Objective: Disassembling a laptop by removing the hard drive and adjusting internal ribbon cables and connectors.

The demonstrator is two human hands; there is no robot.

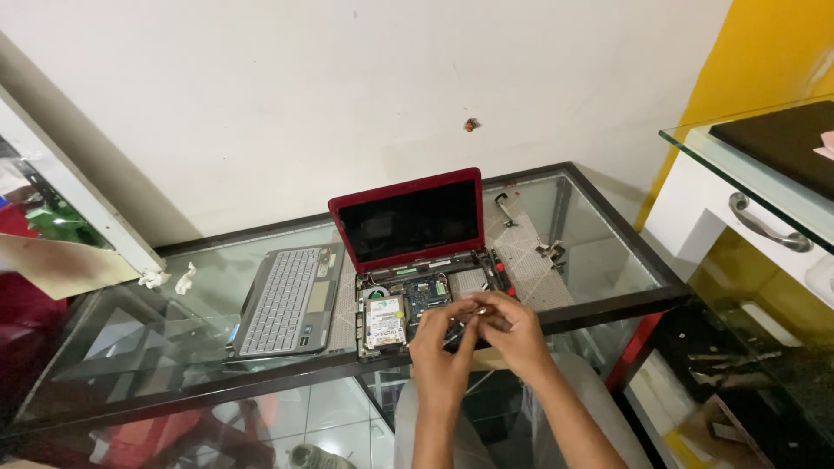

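A small red laptop (408, 221) stands open on a glass-topped table (608, 260), its keyboard removed and the circuit board (426, 295) exposed. A silver hard drive (385, 320) sits in the base at the left. My left hand (441, 347) and my right hand (512, 330) meet over the front right of the open base, fingertips pinched together around something small and shiny that I cannot make out. The detached grey keyboard (287, 300) lies to the left of the laptop.
Two crumpled white scraps (169, 280) lie at the table's left. Small metal parts (549, 249) rest on the glass to the right of the laptop. A white cabinet with a metal handle (764, 224) and glass top stands at the right.
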